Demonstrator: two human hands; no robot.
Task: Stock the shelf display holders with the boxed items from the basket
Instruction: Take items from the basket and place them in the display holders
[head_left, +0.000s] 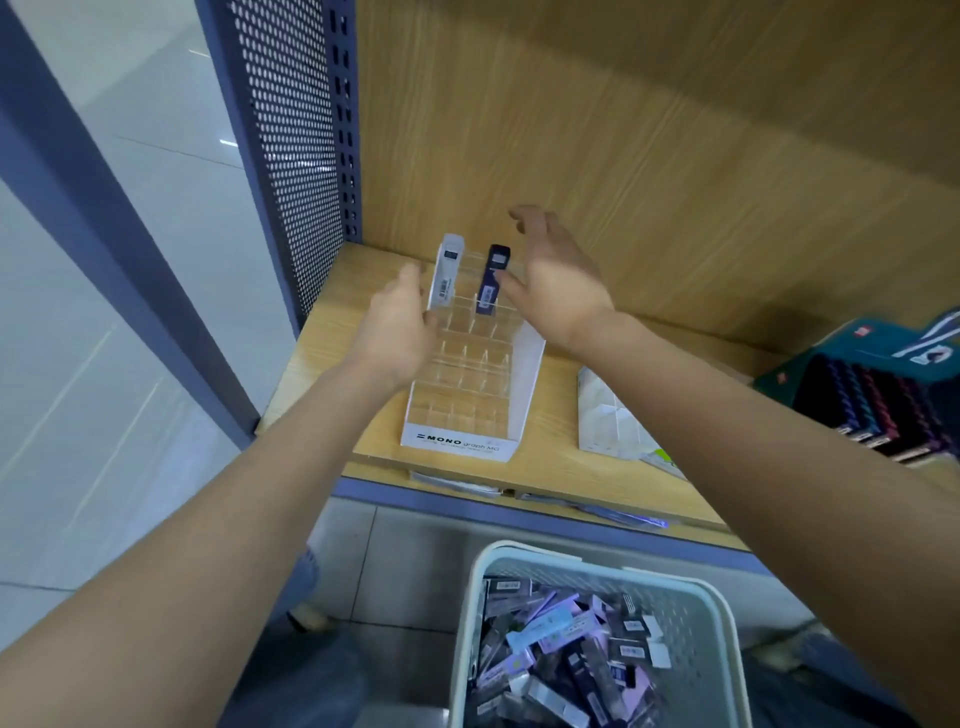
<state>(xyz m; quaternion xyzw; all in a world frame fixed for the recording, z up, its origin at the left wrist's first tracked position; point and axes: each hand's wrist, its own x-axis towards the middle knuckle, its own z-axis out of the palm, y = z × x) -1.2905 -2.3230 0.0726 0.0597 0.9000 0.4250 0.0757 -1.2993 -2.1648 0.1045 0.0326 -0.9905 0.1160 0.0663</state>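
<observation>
A white MONO display holder (527, 374) with clear slots stands on the wooden shelf. A white box (447, 270) and a dark blue box (492, 278) stand upright in its back row. My left hand (400, 332) hovers at the holder's left side, fingers relaxed and holding nothing. My right hand (556, 280) is spread just right of the dark blue box, thumb close to it, holding nothing. A pale basket (696, 613) full of several small boxed items sits below the shelf, bottom centre.
A second white holder (613, 421) lies on the shelf (545, 467) to the right. A teal display (878, 384) with dark items stands at far right. A perforated blue metal panel (291, 156) bounds the shelf on the left; a wood back wall rises behind.
</observation>
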